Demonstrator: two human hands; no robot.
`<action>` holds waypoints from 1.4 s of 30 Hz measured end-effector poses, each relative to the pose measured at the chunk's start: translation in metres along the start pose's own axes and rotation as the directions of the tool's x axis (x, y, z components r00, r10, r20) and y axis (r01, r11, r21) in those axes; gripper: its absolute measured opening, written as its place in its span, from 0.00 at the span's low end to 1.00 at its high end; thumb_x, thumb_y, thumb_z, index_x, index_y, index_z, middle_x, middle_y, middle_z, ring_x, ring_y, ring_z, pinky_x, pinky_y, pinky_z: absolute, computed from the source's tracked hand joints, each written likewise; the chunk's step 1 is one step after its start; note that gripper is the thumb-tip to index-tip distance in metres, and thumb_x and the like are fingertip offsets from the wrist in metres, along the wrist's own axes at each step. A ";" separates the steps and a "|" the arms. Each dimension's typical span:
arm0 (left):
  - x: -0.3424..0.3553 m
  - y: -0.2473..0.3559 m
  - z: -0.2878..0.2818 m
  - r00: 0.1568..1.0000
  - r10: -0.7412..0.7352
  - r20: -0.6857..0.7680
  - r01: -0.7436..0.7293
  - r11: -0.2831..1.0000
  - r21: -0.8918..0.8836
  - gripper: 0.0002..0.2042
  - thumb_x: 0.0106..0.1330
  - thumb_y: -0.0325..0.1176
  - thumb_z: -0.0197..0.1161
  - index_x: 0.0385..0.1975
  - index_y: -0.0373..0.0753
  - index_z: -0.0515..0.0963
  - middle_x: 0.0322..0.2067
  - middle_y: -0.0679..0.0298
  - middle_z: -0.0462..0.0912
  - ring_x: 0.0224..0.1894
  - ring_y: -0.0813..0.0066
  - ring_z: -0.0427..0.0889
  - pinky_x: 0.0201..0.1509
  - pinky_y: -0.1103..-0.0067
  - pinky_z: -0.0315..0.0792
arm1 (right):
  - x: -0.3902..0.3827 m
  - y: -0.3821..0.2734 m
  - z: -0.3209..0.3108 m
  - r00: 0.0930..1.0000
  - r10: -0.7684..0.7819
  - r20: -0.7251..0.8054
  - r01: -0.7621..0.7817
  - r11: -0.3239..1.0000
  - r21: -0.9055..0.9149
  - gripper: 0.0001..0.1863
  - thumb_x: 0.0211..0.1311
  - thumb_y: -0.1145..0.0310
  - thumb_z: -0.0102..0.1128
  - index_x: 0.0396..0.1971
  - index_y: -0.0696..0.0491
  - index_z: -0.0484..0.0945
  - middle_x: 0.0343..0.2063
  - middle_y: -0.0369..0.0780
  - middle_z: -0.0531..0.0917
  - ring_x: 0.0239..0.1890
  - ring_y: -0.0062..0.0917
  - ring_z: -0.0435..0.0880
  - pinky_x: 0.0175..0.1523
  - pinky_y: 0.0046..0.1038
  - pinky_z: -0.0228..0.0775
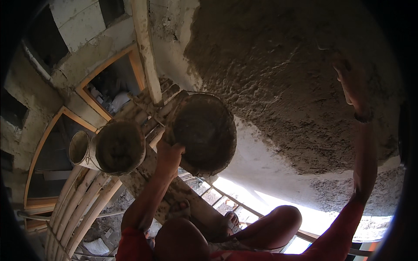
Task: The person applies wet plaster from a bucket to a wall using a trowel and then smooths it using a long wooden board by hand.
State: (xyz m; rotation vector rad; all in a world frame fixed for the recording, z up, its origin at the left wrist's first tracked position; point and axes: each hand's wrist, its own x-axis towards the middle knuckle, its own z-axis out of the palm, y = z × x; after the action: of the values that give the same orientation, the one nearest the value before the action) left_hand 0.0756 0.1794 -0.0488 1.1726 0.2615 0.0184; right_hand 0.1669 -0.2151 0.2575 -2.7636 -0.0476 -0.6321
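Note:
My left hand grips the near rim of a round metal pan caked with mortar, which rests on the wooden scaffold planks. Raised at the far right, my right hand presses against the rough wet plaster on the wall; whether it holds anything I cannot tell. To the left of the pan stands a mortar-smeared bucket, with a small metal can beside it. My knees and bare feet are below, on the scaffold.
Bamboo poles run down at lower left. Wooden window frames are set into the wall on the left. Through gaps in the scaffold I see bright ground and rubble far below.

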 end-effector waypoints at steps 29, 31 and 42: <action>0.053 -0.036 -0.051 0.982 0.030 -0.189 -0.033 0.999 -0.011 0.19 0.44 0.16 0.54 0.40 0.29 0.76 0.25 0.68 0.76 0.25 0.83 0.72 0.27 0.84 0.66 | -0.167 -0.092 0.334 0.681 -0.422 0.598 0.278 0.905 0.322 0.20 0.53 0.62 0.65 0.47 0.47 0.78 0.32 0.44 0.84 0.38 0.41 0.84 0.44 0.40 0.77; 0.064 -0.048 -0.062 0.949 0.115 -0.293 -0.122 0.993 -0.005 0.18 0.44 0.15 0.55 0.39 0.29 0.76 0.24 0.68 0.75 0.24 0.82 0.72 0.27 0.83 0.65 | -0.150 -0.101 0.327 0.705 -0.461 0.539 0.315 0.884 0.344 0.20 0.53 0.62 0.65 0.47 0.48 0.78 0.32 0.45 0.84 0.37 0.41 0.83 0.44 0.39 0.77; 0.076 -0.052 -0.091 0.911 0.007 -0.413 0.011 0.999 0.042 0.40 0.45 0.14 0.55 0.66 0.31 0.54 0.46 0.58 0.74 0.35 0.78 0.74 0.32 0.82 0.69 | -0.050 -0.138 0.291 0.648 -0.277 0.709 -0.086 0.899 0.430 0.25 0.56 0.65 0.66 0.54 0.54 0.76 0.35 0.43 0.85 0.35 0.26 0.84 0.42 0.32 0.77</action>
State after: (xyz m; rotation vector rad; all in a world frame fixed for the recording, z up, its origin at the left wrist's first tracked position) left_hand 0.1234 0.2529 -0.1434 1.2051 0.6414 0.2638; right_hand 0.2300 0.0060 0.0265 -2.3748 -0.4670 0.5289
